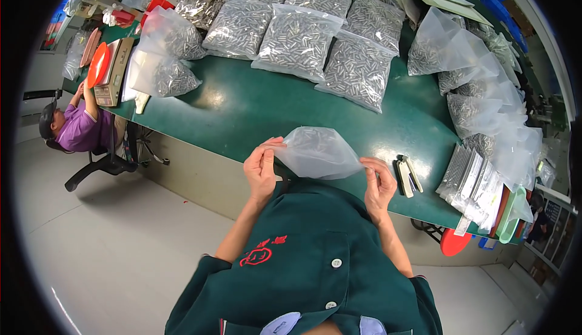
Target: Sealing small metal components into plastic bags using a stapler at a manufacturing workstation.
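Observation:
A translucent plastic bag (pixel 318 153) is stretched between my two hands, just above the near edge of the green table. My left hand (pixel 262 164) pinches its left corner between thumb and fingers. On the other side, my right hand (pixel 379 180) grips the right corner the same way. No contents show through the cloudy film. A beige and black stapler (pixel 408 176) lies on the table close to my right hand. Beyond the bag, several filled clear bags of small metal cylinders (pixel 298 41) lie side by side.
Smaller part-filled bags (pixel 467 110) line the right side, near a stack of papers (pixel 467 183) and a green tray (pixel 514 214). At left, more bags (pixel 173 74) lie by a scale (pixel 109 89) with an orange plate (pixel 98 65). A person in purple (pixel 85 126) sits beyond the table's left end.

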A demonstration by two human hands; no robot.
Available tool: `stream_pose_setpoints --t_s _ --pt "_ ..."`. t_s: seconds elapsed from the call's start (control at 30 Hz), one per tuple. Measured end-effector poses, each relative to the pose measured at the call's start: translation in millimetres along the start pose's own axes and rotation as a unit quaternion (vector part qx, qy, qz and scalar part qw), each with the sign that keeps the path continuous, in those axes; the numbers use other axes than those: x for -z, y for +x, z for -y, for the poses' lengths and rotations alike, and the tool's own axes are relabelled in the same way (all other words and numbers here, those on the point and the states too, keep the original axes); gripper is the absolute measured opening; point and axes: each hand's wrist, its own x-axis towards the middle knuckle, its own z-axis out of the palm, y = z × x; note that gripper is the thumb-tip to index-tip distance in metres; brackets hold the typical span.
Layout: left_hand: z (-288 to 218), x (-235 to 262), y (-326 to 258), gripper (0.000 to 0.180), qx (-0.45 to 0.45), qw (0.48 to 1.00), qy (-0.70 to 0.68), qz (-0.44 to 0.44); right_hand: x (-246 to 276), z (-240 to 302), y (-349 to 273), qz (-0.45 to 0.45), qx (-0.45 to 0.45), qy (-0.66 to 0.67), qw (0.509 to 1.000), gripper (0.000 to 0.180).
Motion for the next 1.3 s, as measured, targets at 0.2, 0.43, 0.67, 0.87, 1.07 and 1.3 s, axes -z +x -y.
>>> stream_pose_setpoints --t_s 0.2,0.43,0.67,0.87,1.07,1.3 --pt "-12.4 -2.7 7.4 0.022 0.144 0.985 -0.073 -0.056 -9.3 18.9 13.8 -0.023 -0.131 0.037 0.99 0.011" --pt "-36.6 24.0 -12.2 0.022 0.057 0.995 -0.082 0.028 21.8 47.5 -6.1 0.034 -0.049 0.021 0.998 0.009" --pt "5.9 4.2 -28.5 0.022 0.1 0.993 -0.064 -0.003 9.3 6.6 -17.0 0.062 0.091 -0.047 0.993 0.013" --pt "26.1 -42.8 5.2 0.02 0.07 0.981 0.097 -0.15 -30.3 -13.8 -3.3 -0.06 -0.064 -0.137 0.987 0.011" --pt "41.7 -45.1 15.5 0.026 0.246 0.954 0.136 -0.099 -46.8 -44.9 6.2 -0.065 -0.234 -0.181 0.953 0.026" --pt "63.1 -49.2 14.4 0.029 0.23 0.948 0.21 -0.065 -60.1 -77.9 -3.7 0.0 -0.26 -0.271 0.927 0.023"
